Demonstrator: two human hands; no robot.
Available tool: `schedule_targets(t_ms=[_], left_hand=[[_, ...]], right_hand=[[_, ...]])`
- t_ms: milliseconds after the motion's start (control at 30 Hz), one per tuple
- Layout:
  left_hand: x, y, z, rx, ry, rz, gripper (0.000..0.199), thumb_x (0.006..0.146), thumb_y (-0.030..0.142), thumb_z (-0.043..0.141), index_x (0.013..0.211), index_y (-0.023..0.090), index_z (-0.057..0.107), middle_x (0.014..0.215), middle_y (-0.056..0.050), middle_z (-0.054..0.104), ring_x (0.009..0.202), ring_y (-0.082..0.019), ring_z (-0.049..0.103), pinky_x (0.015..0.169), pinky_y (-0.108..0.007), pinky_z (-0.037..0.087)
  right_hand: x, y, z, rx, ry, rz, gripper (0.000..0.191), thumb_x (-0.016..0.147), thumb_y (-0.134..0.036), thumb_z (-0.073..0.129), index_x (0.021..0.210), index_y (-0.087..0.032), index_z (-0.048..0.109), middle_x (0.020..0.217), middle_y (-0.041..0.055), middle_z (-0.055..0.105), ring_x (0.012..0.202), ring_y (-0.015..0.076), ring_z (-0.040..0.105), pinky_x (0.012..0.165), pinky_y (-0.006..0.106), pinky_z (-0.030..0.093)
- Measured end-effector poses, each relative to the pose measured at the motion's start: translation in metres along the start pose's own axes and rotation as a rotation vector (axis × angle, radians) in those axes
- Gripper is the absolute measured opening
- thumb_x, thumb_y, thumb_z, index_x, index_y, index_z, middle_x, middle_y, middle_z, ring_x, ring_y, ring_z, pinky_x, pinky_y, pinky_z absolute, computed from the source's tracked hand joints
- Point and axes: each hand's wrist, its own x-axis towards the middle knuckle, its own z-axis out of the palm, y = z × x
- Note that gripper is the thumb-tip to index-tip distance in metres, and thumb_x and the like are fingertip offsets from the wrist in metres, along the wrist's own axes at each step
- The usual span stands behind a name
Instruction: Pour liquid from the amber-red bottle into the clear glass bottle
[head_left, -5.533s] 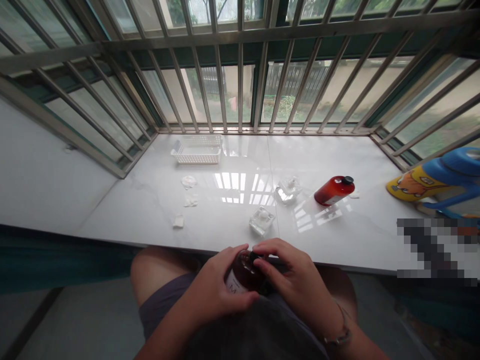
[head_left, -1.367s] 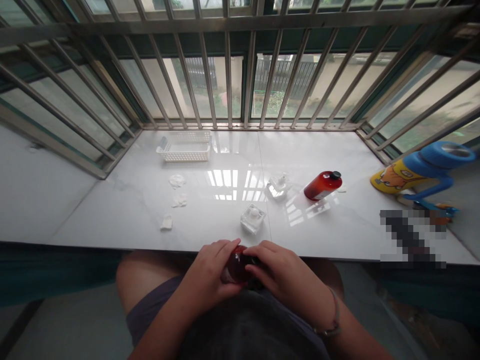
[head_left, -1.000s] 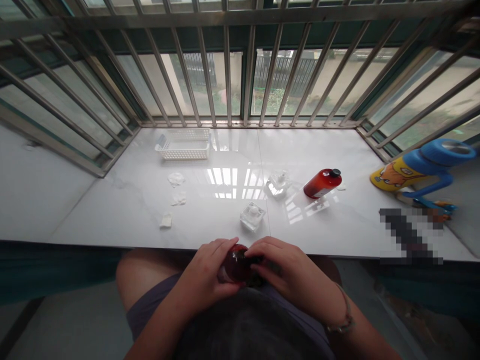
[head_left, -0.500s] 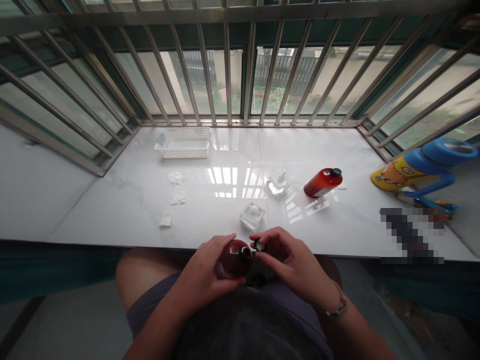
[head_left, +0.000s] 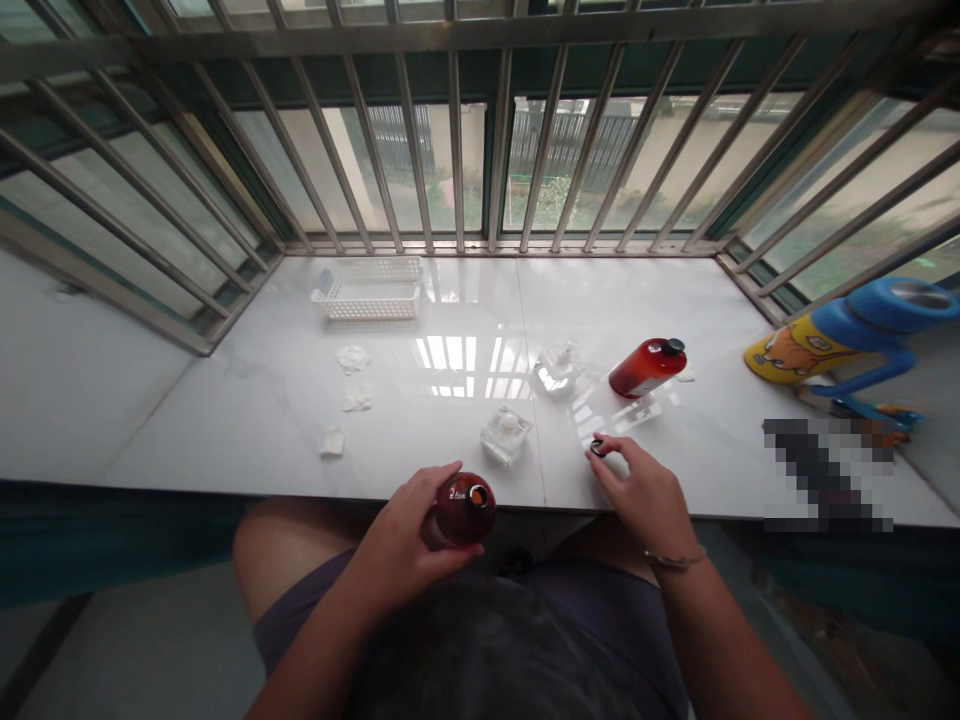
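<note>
My left hand (head_left: 409, 530) is wrapped round a dark red-brown bottle (head_left: 459, 512), its open neck facing up toward me, just in front of the table edge. Between thumb and fingertips, my right hand (head_left: 645, 490) pinches a small black bottle cap (head_left: 597, 447) over the tabletop. A square clear glass container (head_left: 507, 434) with a rounded top stands on the table between the two hands. Behind it is a second clear glass container (head_left: 557, 368). Further right, a red bottle (head_left: 647, 368) with a black cap stands on the table.
A white plastic basket (head_left: 367, 304) lies at the back left. Several crumpled white pieces (head_left: 353, 360) form a column below it. At the right stands a blue and yellow drink bottle (head_left: 825, 335), with a blurred-out dark object in front. Metal window bars (head_left: 454, 130) close off the back.
My right hand has moved away to the right with the black cap, from beside the bottle neck to over the table. The left hand still holds the bottle, whose open mouth now shows.
</note>
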Motion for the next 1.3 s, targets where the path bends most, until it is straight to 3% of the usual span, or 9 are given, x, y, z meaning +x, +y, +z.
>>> schedule_targets(t_ms=[200,400,600,733,867,1000,1100,1200,1300], left_hand=[[0.003,-0.012,0.004,0.014,0.1,-0.019,0.083,0.082,0.042,0.092,0.153,0.033,0.052,0.148,-0.009,0.066,0.136,-0.031,0.066,0.116,-0.048,0.055],[0.013,-0.028,0.005,-0.037,0.258,-0.168,0.079,0.08,0.045,0.092,0.149,0.033,0.057,0.148,-0.009,0.067,0.132,-0.032,0.068,0.115,-0.05,0.055],[0.028,-0.043,0.007,-0.129,0.456,-0.247,0.08,0.077,0.047,0.093,0.146,0.031,0.057,0.145,-0.008,0.068,0.124,-0.03,0.073,0.114,-0.049,0.056],[0.04,-0.046,0.009,-0.143,0.55,-0.273,0.079,0.076,0.047,0.094,0.144,0.029,0.057,0.139,-0.009,0.071,0.117,-0.029,0.075,0.108,-0.049,0.06],[0.049,-0.05,0.012,-0.149,0.586,-0.277,0.083,0.077,0.05,0.094,0.147,0.028,0.056,0.141,-0.011,0.07,0.116,-0.031,0.076,0.106,-0.052,0.062],[0.039,-0.053,0.015,-0.04,0.722,-0.067,0.105,0.07,0.051,0.099,0.156,0.027,0.044,0.163,-0.019,0.052,0.145,-0.039,0.059,0.117,-0.057,0.055],[0.02,-0.044,0.02,0.119,0.818,0.2,0.095,0.073,0.047,0.099,0.15,0.028,0.047,0.159,-0.017,0.054,0.148,-0.04,0.055,0.121,-0.061,0.049],[0.005,-0.026,0.034,0.125,0.698,0.307,0.078,0.084,0.036,0.093,0.147,0.03,0.049,0.147,-0.014,0.062,0.139,-0.036,0.062,0.119,-0.06,0.052],[0.003,-0.012,0.055,0.12,0.546,0.28,0.071,0.092,0.031,0.084,0.152,0.029,0.046,0.144,-0.014,0.066,0.137,-0.035,0.065,0.117,-0.057,0.055]], right_hand=[[0.008,0.068,0.005,-0.219,0.09,0.027,0.019,0.095,-0.046,0.059,0.09,-0.027,0.061,0.124,0.0123,0.082,0.114,0.0367,0.077,0.091,0.048,0.061],[0.009,0.082,0.007,-0.254,0.156,-0.048,0.022,0.097,-0.045,0.06,0.1,-0.024,0.066,0.131,0.0184,0.078,0.124,0.0386,0.073,0.1,0.051,0.06],[0.014,0.029,0.007,-0.126,0.264,-0.231,0.018,0.104,-0.04,0.063,0.107,-0.023,0.067,0.125,0.0156,0.078,0.124,0.0357,0.071,0.113,0.057,0.053],[0.012,-0.032,0.017,0.15,0.164,-0.246,0.016,0.104,-0.039,0.068,0.115,-0.027,0.067,0.129,0.0091,0.079,0.123,0.0302,0.074,0.109,0.051,0.059],[0.016,-0.075,0.039,0.323,0.027,-0.24,0.037,0.099,-0.045,0.075,0.13,-0.029,0.064,0.134,0.0097,0.077,0.126,0.0313,0.073,0.11,0.051,0.06],[0.03,-0.094,0.058,0.386,-0.035,-0.156,0.047,0.092,-0.048,0.083,0.131,-0.028,0.063,0.13,0.0109,0.078,0.121,0.0326,0.076,0.104,0.051,0.063],[0.039,-0.1,0.066,0.423,-0.068,-0.119,0.047,0.09,-0.045,0.085,0.129,-0.028,0.063,0.125,0.0083,0.081,0.118,0.0315,0.078,0.1,0.049,0.064],[0.042,-0.102,0.068,0.47,-0.076,-0.094,0.047,0.089,-0.042,0.086,0.127,-0.028,0.062,0.12,0.0051,0.084,0.115,0.029,0.08,0.101,0.048,0.063],[0.038,-0.103,0.066,0.49,-0.054,-0.068,0.046,0.087,-0.042,0.087,0.124,-0.028,0.064,0.116,0.0044,0.085,0.112,0.0288,0.081,0.1,0.048,0.063]])
